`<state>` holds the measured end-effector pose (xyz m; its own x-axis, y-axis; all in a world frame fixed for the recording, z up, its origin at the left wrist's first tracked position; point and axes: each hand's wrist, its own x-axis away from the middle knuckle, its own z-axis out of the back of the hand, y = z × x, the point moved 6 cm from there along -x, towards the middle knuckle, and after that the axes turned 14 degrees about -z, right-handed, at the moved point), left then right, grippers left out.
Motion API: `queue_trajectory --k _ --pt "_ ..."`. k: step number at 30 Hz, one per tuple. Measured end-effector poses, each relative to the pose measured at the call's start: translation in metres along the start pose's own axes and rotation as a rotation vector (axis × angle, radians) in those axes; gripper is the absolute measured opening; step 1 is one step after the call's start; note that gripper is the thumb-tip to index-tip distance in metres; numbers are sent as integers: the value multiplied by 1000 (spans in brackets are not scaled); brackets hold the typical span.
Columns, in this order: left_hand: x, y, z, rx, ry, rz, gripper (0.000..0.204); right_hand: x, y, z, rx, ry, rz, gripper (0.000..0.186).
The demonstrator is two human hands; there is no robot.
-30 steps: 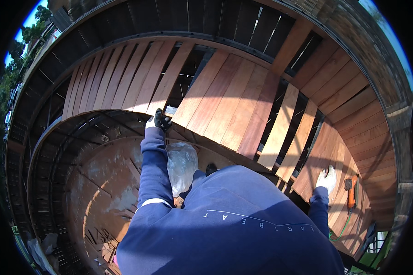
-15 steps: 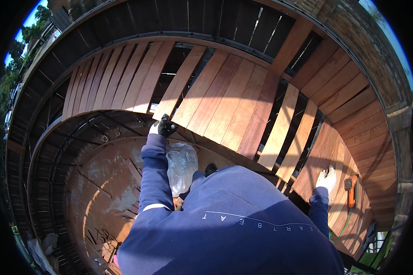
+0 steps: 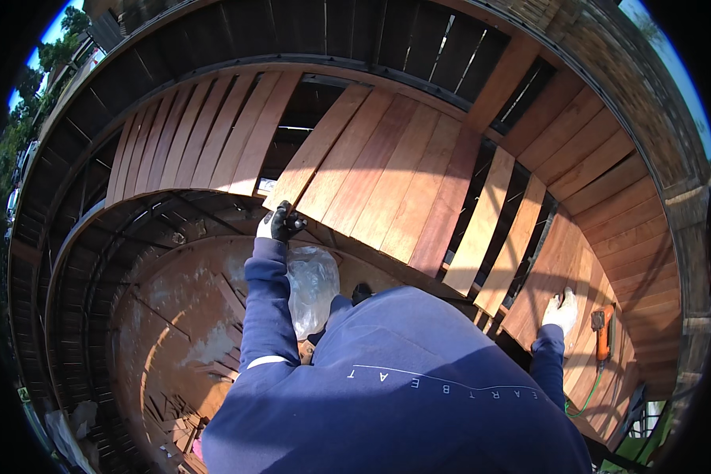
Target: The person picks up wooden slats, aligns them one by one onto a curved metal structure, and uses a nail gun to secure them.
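My left hand [image 3: 280, 223], in a black and white glove, is closed on the near end of a reddish-brown wooden plank [image 3: 317, 146]. That plank lies beside a run of close-set planks [image 3: 389, 178], its far end against the neighbouring one. A dark gap shows along its left side. In a pale glove, my right hand [image 3: 561, 310] rests on the planks [image 3: 541, 304] at the right with its fingers stretched out, holding nothing. Just right of it lies an orange power tool [image 3: 603, 332] with a green cord [image 3: 586, 401].
Two loose planks [image 3: 486, 221] lie at the right with gaps around them. Spaced planks [image 3: 205, 134] curve away at the left. Below are a clear plastic bag [image 3: 313, 288], a dusty floor [image 3: 189, 292] and wood offcuts [image 3: 180, 426]. A dark curved frame [image 3: 79, 229] surrounds everything.
The far end of the plank in my left hand has swung right, closing the gap to its neighbour and widening the one at its left. My right hand has barely shifted.
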<state>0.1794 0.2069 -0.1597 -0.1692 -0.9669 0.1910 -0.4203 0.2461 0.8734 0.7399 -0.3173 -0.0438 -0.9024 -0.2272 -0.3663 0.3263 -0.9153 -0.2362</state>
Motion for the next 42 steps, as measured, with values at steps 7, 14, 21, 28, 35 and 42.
queue_trajectory --k 7,14,21,28,35,42 --pt "-2 23 -20 -1269 -381 -601 31 1 15 -5 46 17 17 37" --pt "-21 15 -11 -1107 -228 -125 56 -1 11 -6 19 18 31 37" --pt "-25 -8 8 -502 -43 -45 42 -2 10 -8 35 15 32 37" --pt "10 19 -29 -419 68 -106 43 -1 10 -6 33 9 10 37" --pt "-13 1 -2 -689 -45 -321 42 -3 10 -8 29 23 41 37" --pt "-7 -7 -7 -416 83 -151 33 -1 18 -11 28 30 28 38"
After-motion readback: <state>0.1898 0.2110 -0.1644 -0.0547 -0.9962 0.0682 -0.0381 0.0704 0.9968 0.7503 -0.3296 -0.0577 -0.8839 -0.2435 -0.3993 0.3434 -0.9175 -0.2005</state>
